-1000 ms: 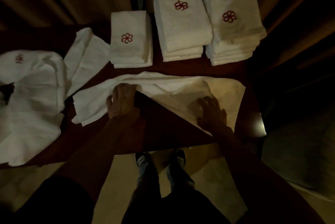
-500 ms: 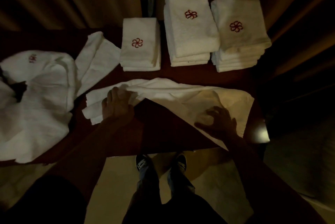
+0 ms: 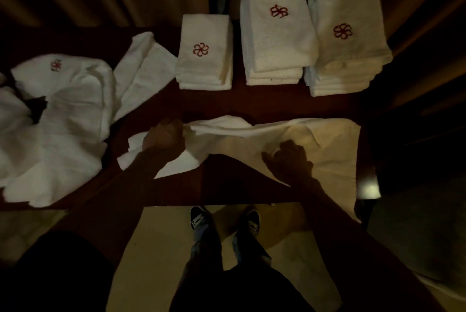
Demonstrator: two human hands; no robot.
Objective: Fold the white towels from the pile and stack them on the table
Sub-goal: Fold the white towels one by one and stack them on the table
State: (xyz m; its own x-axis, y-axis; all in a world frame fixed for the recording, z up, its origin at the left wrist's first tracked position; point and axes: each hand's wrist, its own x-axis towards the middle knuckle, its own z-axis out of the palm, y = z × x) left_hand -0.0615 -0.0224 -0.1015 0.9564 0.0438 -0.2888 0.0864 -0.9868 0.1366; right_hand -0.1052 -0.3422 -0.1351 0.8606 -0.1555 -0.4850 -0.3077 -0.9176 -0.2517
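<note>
View: head camera, looking straight down; light very dim.
Table (image 3: 227,185): dark wood, fills the middle band of the frame; its near edge runs across just below centre.
Working towel (image 3: 332,150): white, spread lengthwise across the centre of the table. Its right half lies flat and reaches the table's right edge, with a corner hanging over the near edge. Its left half is rumpled, with one fold raised along the far side.
Left hand (image 3: 164,135): left of centre, knuckles up, fingers curled round the bunched fold of the working towel, gripping it.
Right hand (image 3: 290,160): right of centre, resting on top of the working towel, fingers bent. Too dark to say if it pinches the cloth or only presses it.
Pile (image 3: 63,122): unfolded white towels heaped at the left of the frame, one red emblem showing near its top.
Loose towel (image 3: 143,69): lies slanted between the pile and the left stack.
Left stack (image 3: 204,59): folded towels, upper centre, lowest of the three, red emblem on top.
Middle stack (image 3: 277,34): just beside it to the right, taller, emblem on top.
Right stack (image 3: 345,41): upper right, close against the middle stack, emblem on top.
Shoes (image 3: 199,215): dark, on the pale floor (image 3: 164,248) at bottom centre.
</note>
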